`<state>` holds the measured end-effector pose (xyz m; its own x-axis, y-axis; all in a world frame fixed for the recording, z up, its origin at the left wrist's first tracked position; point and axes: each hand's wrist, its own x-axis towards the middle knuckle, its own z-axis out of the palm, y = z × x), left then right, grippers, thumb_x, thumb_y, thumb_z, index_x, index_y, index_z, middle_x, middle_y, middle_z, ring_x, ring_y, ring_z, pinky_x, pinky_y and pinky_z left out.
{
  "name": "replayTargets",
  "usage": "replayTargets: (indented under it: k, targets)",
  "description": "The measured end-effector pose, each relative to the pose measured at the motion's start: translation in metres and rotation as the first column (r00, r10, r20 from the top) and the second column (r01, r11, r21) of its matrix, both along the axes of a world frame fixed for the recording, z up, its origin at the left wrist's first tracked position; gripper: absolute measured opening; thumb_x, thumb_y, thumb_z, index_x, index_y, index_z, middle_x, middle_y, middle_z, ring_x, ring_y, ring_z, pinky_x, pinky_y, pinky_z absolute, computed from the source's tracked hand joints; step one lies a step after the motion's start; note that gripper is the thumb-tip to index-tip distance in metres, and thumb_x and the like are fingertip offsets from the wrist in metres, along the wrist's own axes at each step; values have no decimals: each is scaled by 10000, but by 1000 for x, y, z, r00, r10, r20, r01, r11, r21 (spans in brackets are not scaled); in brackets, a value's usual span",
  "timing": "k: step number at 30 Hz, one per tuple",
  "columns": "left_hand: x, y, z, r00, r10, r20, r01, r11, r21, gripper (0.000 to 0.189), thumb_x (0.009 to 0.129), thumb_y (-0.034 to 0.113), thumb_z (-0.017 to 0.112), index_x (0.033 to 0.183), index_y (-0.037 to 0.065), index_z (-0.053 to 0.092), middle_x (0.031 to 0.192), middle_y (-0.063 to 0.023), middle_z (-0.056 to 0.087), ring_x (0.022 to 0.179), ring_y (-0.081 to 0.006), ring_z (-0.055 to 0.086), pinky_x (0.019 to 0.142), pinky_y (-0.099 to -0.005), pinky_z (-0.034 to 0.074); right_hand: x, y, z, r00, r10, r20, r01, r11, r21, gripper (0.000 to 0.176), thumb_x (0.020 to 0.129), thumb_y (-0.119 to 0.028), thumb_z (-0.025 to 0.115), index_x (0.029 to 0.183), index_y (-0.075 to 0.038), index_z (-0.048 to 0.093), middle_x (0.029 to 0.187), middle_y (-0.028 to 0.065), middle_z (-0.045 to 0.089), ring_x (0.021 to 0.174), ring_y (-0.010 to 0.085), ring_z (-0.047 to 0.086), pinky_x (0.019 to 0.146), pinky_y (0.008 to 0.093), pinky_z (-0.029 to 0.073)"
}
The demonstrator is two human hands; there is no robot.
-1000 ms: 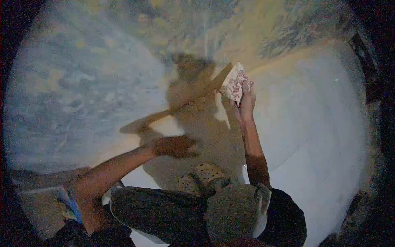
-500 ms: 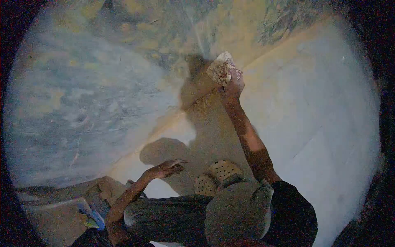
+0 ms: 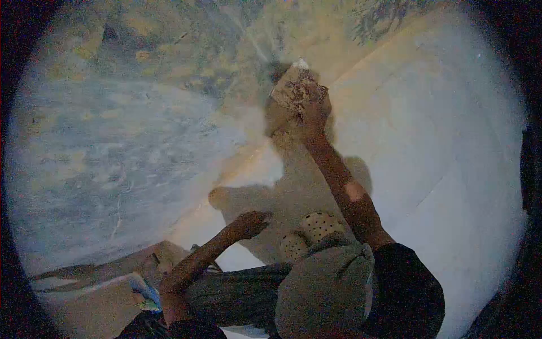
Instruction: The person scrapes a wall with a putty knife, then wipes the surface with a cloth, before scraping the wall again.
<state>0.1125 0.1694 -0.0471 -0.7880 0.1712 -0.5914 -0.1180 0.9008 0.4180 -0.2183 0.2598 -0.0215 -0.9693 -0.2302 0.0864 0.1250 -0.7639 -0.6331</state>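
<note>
My right hand is stretched far forward, its fingers closed on a pale folded sheet with dark brown blotches. Whether this is paper or cloth I cannot tell. The sheet lies over the patchy yellow-grey wall, close to the seam where that surface meets the white floor. A shadow surrounds the hand and sheet. Lower down, my left hand hovers by my bent knee with loosely bent fingers, and nothing shows in it.
Perforated tan clogs are on my feet under me. At lower left lies a brown cardboard piece beside a small blue-and-green printed item. An orange-tan strip runs diagonally along the seam. My grey-covered knee fills the bottom middle.
My right hand has shifted left with the blotched sheet and is now in shadow. The left hand's fingers look closer together. The whole view has moved slightly.
</note>
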Motion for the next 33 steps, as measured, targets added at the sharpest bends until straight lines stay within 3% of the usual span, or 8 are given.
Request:
replayTargets:
  k: [6,16,19,22,24,26,30,33]
  targets:
    - [40,-36,-45,992,14,127,-21,998,52,365,938,280,436,1259,109,454,978,-229,604,897,-396,588,778,-493,475,3,5,16,971,-60,232,12,979,202,231,892,-287,562,1027,-106,512,960,39,563,796,162,571,613,303,489]
    - [38,-49,-7,975,142,172,-145,989,5,329,943,264,409,1194,80,516,1071,-215,590,925,-403,578,802,-500,462,-52,5,-29,930,-39,-366,258,778,573,335,869,-210,578,1153,-58,486,959,38,543,810,163,545,619,253,464]
    - [59,-57,-37,997,14,81,-16,1000,25,338,941,261,410,1204,73,510,1160,-202,555,950,-393,575,812,-496,463,-43,27,40,993,119,-15,-115,980,162,357,862,-189,582,1172,-49,473,970,34,542,833,149,538,626,236,455]
    - [60,-61,-47,991,-74,113,73,997,13,349,941,250,412,1219,56,497,1250,-183,506,979,-377,571,818,-476,471,-22,16,9,965,38,-258,195,551,811,300,879,-186,557,1138,-47,495,961,43,544,832,147,534,627,240,456]
    - [63,-60,-56,976,-38,214,36,999,10,356,943,239,410,1231,45,486,1291,-173,480,999,-367,567,826,-463,474,-6,7,-1,945,-44,-325,246,749,615,255,901,-247,548,1075,-66,503,951,44,550,801,139,550,579,255,467]
    - [73,-69,-74,952,-297,-73,292,954,-63,347,933,206,410,1224,30,475,1266,-180,496,977,-356,577,822,-450,477,9,12,-6,942,-85,-325,248,828,503,244,912,-277,544,1043,-75,508,947,44,554,785,135,559,555,262,472]
    - [63,-66,-61,976,-217,18,217,970,-104,322,897,166,437,1175,18,503,1248,-201,499,996,-341,574,851,-452,464,-1,25,18,984,172,42,-172,985,-4,287,915,-342,546,1012,-74,511,955,63,582,723,122,575,550,252,481]
    - [77,-68,-77,990,-66,-126,62,997,-35,271,851,136,469,1068,6,566,1236,-206,505,987,-339,583,840,-460,471,-27,41,-14,938,0,-348,150,901,406,303,932,-316,526,1049,-36,522,952,71,596,715,90,548,561,242,490]
